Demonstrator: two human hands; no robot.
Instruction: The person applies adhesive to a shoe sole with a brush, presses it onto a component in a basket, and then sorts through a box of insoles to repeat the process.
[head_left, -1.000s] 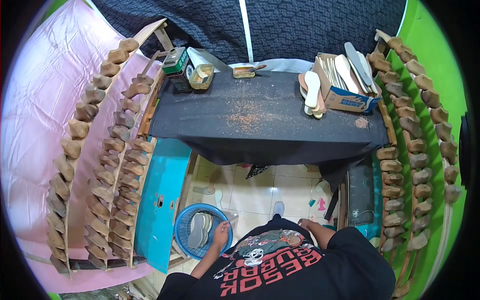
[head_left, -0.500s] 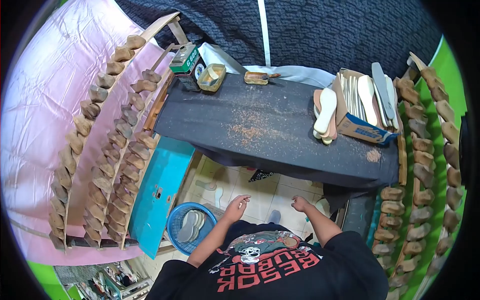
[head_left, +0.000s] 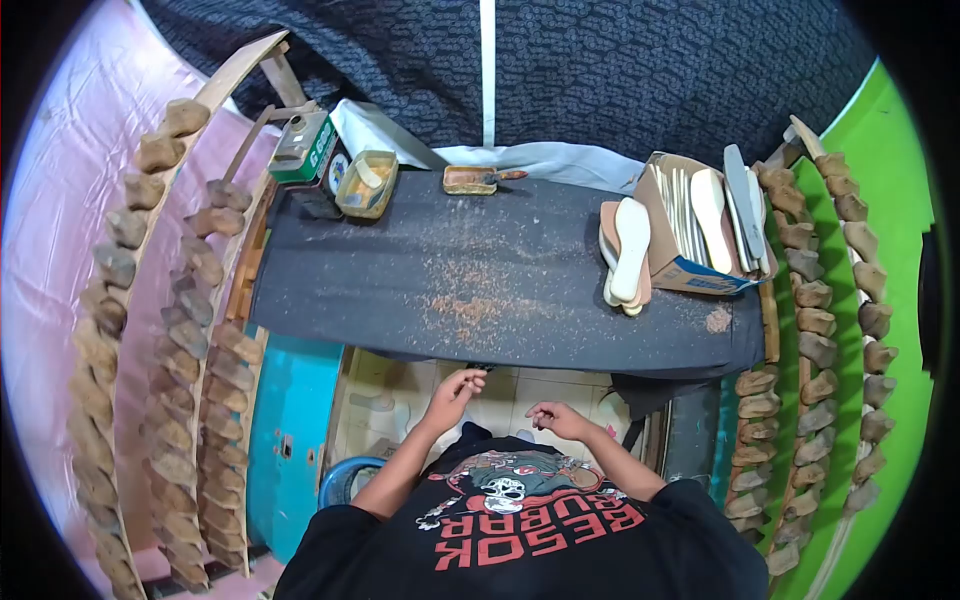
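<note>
My left hand hangs just short of the front edge of the cloth-covered table, its fingers loosely bent with nothing in them. To its right, my right hand hovers over the floor gap in front of my body, also empty, with fingers slightly apart. Neither hand touches the table. Orange-brown shavings are scattered over the dark cloth ahead of the hands. At the table's right lies a small stack of shoe insoles, beside a cardboard box packed with more insoles.
A green-and-black can, a plastic container and a small tray with a brush-like tool stand at the back. Racks of wooden shoe lasts flank both sides. A blue basket sits at lower left, by a turquoise panel.
The view has shifted, and I am closer to the table. Both hands have come nearer its front edge, with the right hand closer to the left. The basket is now mostly hidden.
</note>
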